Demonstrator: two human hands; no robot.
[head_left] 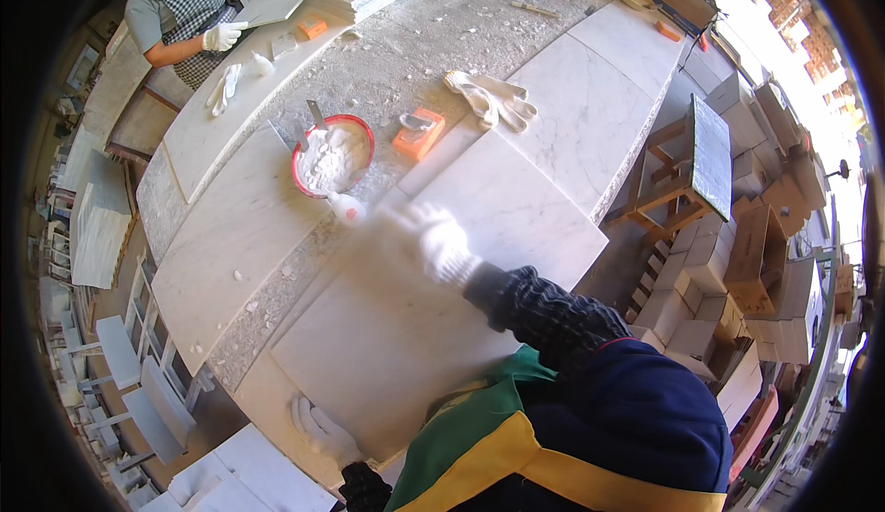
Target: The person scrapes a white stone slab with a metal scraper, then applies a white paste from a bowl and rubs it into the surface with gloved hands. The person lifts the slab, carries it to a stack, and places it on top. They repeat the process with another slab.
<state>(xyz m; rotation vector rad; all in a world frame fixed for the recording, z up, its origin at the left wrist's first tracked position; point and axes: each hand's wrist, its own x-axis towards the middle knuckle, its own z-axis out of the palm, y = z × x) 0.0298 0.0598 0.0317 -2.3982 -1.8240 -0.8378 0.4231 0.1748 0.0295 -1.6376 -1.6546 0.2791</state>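
A large pale marble slab (396,328) lies on the bench before me. My left hand (324,434), in a white glove, rests by the slab's near left edge with its fingers stretched out. Over the slab's far part is my gloved right hand (429,240); motion smears its fingers, so whether it holds anything is unclear. Just beyond it stand a small white bottle (347,209) and a red-rimmed bowl (334,155) of white paste, a scraper (316,114) leaning in it. An orange block (418,134) with a small grey piece on top sits farther right.
A pair of white gloves (491,100) lies on the slabs ahead. At the far left another person (180,19) in gloves handles a slab. Cardboard boxes (710,272) and a wooden stand (687,157) are to the right. White crumbs litter the dusty bench (442,14).
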